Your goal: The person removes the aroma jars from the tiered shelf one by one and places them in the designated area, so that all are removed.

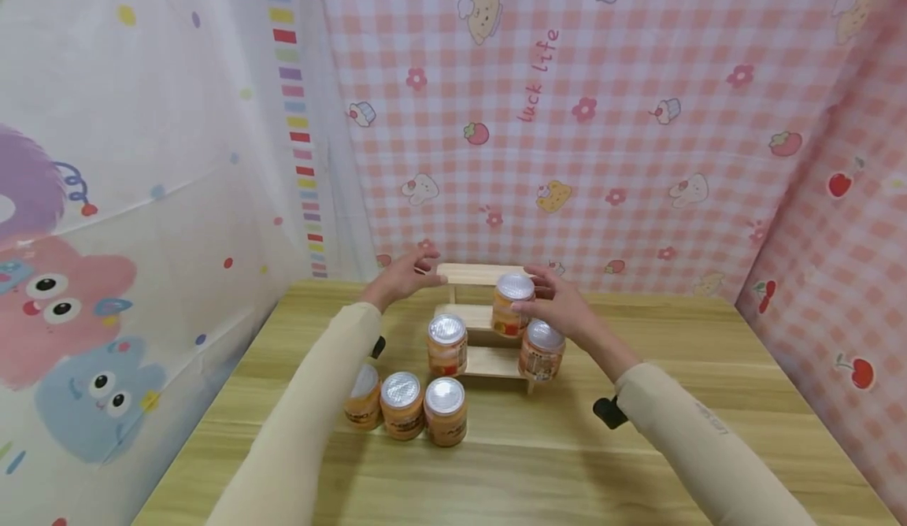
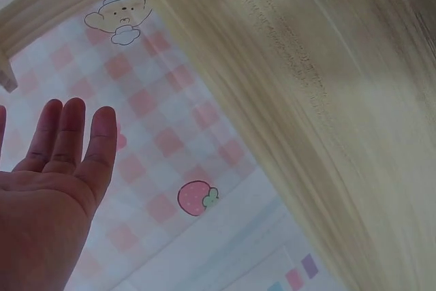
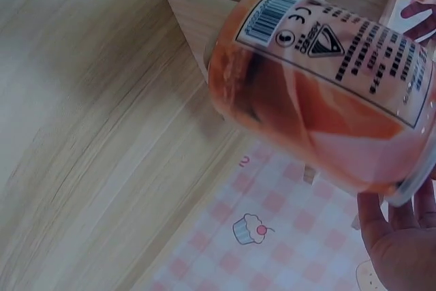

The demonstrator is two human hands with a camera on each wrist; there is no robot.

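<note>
My right hand grips a lidded jar with an orange label at the middle step of a small wooden stepped rack; its thumb crosses the jar's front. Just below that hand, another orange jar stands on the right end of the bottom step and looms large in the right wrist view, where the right hand shows behind its lid. A third jar is at the bottom step's left end. My left hand hovers beside the top step's left end, fingers loosely extended, holding nothing.
Three more orange jars, including the nearest one, stand in a row on the wooden table, front left of the rack. The left forearm partly covers the leftmost. A pink checked cloth hangs behind the table.
</note>
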